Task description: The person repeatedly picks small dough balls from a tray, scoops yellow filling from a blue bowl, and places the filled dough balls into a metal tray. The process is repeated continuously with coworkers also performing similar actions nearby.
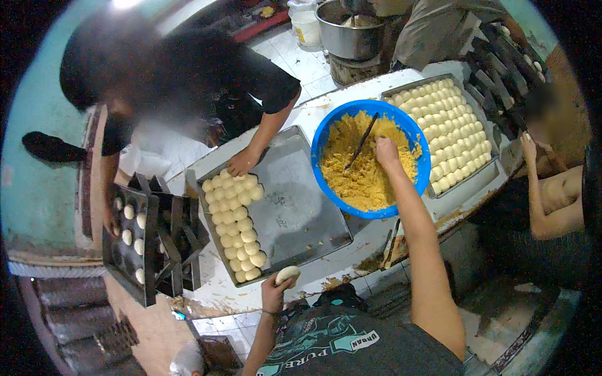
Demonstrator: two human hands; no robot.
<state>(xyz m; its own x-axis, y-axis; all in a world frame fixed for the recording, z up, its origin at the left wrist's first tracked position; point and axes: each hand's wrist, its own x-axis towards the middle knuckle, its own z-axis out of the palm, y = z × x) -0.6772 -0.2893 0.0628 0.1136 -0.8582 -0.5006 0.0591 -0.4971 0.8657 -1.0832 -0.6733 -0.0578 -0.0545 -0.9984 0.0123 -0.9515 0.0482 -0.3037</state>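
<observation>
My left hand (273,295) holds a flattened round of pale dough (288,276) just off the near edge of a metal tray (301,188). Rows of pale dough balls (230,216) fill the left part of that tray. Over to the right, my right hand (387,151) reaches into a blue plastic basin (324,195) of crumbly yellow filling (367,188). Its fingers are curled at the filling, and whether they grip any is hidden. A dark stick-like utensil (362,141) stands tilted in the filling, left of my right hand.
A co-worker's hand (244,161) touches dough balls at the tray's far side. Stacked dark pans (153,225) stand at the left end of the table. Behind the basin lies a second tray of dough balls (447,131). A steel mixing bowl (350,40) and other people are beyond.
</observation>
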